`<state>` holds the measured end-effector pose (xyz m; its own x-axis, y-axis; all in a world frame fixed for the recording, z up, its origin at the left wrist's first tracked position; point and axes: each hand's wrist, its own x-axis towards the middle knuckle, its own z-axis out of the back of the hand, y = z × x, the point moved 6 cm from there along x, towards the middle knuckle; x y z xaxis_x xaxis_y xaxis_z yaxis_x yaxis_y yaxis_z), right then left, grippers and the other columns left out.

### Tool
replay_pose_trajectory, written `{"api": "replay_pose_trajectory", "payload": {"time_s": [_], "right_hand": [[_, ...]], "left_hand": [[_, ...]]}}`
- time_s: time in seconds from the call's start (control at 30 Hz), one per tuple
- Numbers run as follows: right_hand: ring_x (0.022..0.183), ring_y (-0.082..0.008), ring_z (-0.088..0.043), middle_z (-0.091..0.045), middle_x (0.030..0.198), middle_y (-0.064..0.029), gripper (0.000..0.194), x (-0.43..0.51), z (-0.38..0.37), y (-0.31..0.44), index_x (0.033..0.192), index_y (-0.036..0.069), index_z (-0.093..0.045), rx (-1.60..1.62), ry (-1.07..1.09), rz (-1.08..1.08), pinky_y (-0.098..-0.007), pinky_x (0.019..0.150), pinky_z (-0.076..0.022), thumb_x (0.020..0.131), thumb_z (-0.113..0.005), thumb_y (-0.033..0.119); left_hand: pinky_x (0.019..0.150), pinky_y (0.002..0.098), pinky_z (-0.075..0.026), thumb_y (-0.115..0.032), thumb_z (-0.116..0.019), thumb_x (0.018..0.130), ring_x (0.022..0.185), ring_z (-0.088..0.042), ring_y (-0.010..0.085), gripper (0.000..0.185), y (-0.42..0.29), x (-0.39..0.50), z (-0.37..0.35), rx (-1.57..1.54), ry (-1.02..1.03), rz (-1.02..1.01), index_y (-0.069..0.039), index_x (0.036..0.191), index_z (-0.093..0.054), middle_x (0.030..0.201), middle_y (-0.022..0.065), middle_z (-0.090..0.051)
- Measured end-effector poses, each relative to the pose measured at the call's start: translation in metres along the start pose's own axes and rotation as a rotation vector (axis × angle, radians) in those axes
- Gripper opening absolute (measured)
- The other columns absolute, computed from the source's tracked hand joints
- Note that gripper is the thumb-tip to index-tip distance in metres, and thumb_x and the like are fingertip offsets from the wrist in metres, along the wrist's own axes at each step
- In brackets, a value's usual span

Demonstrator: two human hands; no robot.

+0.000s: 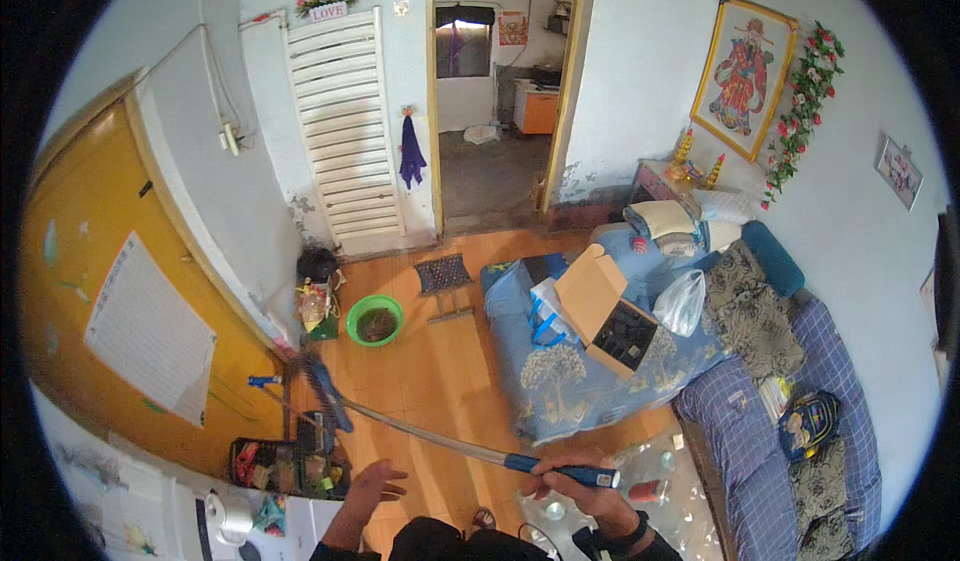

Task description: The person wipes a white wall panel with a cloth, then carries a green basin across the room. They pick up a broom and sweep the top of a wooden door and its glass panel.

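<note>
A long pole with a grey shaft (427,433) and a dark-blue grip (525,462) runs across the view. My right hand (581,486) is closed around that grip near its end. At the other end is a blue flat mop head (327,390), blurred and close to the yellow door; whether it touches the floor I cannot tell. My left hand (373,486) is apart from the pole, fingers spread, holding nothing. It is nearest to a black crate (281,467) of mixed items.
A green basin (374,298) with dark contents and a folding stool (444,280) stand on the orange floor. To the right, a bed (570,403) bears an open cardboard box (592,280). A sofa (739,426) and a transparent-topped table (675,516) are at lower right.
</note>
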<state>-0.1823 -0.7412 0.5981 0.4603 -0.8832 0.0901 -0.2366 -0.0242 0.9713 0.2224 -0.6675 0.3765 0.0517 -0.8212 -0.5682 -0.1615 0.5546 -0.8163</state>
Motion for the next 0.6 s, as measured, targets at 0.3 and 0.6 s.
{"api": "replay_pose_trajectory", "payload": {"time_s": [0.3,0.6], "right_hand": [[0.098,-0.0399,-0.083,-0.081,0.108,-0.0327,0.022,0.187,0.054,-0.026,0.122,-0.01,-0.075,0.213,0.057,-0.031,-0.0442,0.078,-0.0708,0.106,-0.068,0.003],[0.085,-0.0367,-0.081,-0.079,0.098,-0.0251,0.047,0.34,0.12,-0.053,0.134,-0.012,-0.066,0.195,-0.412,-0.156,-0.0457,0.076,-0.066,0.106,-0.075,0.025]], "left_hand": [[0.078,0.0397,-0.064,-0.036,-0.058,0.117,0.101,-0.077,0.0283,0.047,-0.141,0.186,0.048,-1.054,0.096,-0.395,-0.004,0.153,-0.06,0.127,0.0165,-0.078],[0.07,0.0321,-0.058,-0.02,-0.071,0.112,0.085,-0.071,0.0176,0.019,-0.259,0.395,0.06,-0.82,0.048,-0.18,-0.009,0.126,-0.067,0.109,0.0102,-0.077]]}}
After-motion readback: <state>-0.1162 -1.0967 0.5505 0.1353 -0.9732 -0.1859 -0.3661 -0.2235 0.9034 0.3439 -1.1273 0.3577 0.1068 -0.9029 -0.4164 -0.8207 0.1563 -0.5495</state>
